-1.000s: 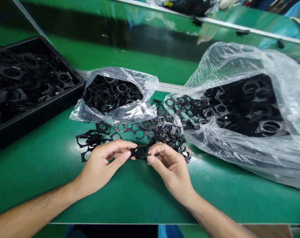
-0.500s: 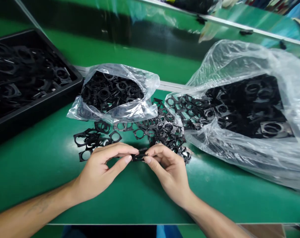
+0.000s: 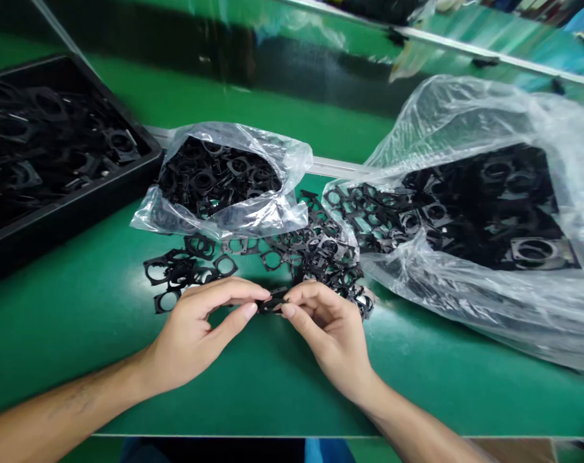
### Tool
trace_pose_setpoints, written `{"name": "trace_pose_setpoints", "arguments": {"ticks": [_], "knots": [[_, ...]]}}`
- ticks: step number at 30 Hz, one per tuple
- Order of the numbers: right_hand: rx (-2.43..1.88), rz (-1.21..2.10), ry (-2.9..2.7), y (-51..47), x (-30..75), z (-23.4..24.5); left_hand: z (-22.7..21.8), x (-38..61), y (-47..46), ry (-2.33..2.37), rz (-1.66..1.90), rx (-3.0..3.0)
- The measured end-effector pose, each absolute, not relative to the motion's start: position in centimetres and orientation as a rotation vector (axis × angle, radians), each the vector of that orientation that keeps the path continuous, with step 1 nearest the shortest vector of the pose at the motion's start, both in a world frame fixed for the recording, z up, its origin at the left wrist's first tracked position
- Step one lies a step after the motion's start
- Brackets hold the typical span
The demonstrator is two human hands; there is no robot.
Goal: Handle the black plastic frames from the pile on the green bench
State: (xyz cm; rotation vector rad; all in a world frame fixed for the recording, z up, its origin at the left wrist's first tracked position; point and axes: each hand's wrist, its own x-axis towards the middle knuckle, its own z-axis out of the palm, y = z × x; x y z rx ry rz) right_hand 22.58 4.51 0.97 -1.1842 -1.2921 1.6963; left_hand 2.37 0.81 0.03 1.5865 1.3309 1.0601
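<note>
My left hand [image 3: 198, 331] and my right hand [image 3: 328, 331] meet over the green table [image 3: 80, 321], each pinching one end of a small black plastic frame part [image 3: 271, 302] between thumb and fingers. Just beyond my fingertips lies a loose heap of the same black ring-shaped frame parts [image 3: 292, 251], spread from the left cluster to the right one. The part I hold is mostly hidden by my fingers.
A small clear bag of black parts [image 3: 224, 183] lies behind the heap. A large clear bag of black parts [image 3: 470, 206] fills the right side. A black tray [image 3: 80, 206] holding more parts stands at the far left. A metal rail [image 3: 330, 168] crosses behind the bags.
My hands have drawn closer together on the black part, so less of it shows between them. The view has shifted slightly; the bags and tray lie as before.
</note>
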Motion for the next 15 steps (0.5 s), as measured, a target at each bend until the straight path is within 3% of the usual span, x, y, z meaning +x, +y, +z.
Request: {"name": "trace_pose_setpoints", "arguments": {"ticks": [15], "knots": [[-1.125, 1.638, -1.364, 4.21, 22.47, 0.65, -0.27, 2.56, 0.79, 1.342, 1.114, 1.603]]}}
